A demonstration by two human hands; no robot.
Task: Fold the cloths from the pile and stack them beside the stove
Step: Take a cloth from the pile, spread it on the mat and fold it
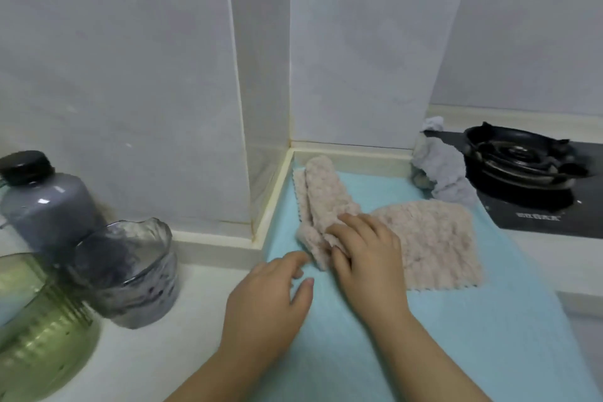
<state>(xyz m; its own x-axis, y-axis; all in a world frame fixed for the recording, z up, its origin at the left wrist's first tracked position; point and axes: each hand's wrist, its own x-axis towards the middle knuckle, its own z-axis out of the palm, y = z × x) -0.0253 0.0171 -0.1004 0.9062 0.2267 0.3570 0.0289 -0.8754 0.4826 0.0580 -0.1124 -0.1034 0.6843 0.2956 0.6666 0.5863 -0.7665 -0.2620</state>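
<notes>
Gripping the pink cloth (437, 238) with the right hand (365, 254) — curling the fingers over a bunched, lengthwise strip of it and clamping the folds near the strip's closer end. Pointing that strip away from the fingertips, up toward the wall corner. Leaving the flatter part spread out to the right of the knuckles, with a zigzag edge showing just beside the right wrist. Not managing to tell whether strip and flat part are one piece or two.

Resting the left hand (270, 297) just to the left of the right one, fingers loose and apart, holding nothing. Reaching the index fingertip toward the strip's near end — touching or nearly touching, too close to call.

Lying under both hands and under the pink cloth: a light blue towel (456, 336), spread over the white counter (163, 352).

Sitting beyond the right hand, well apart from it and off toward its little-finger side: a crumpled grey cloth (437, 166), overlapping the near corner of the black stove (518, 160).

Standing well to the left of the left hand: a clear plastic cup (130, 271), with a grey bottle (42, 192) wearing a black cap just behind it and a green ribbed jar (32, 330) just beside it at the picture's edge.
</notes>
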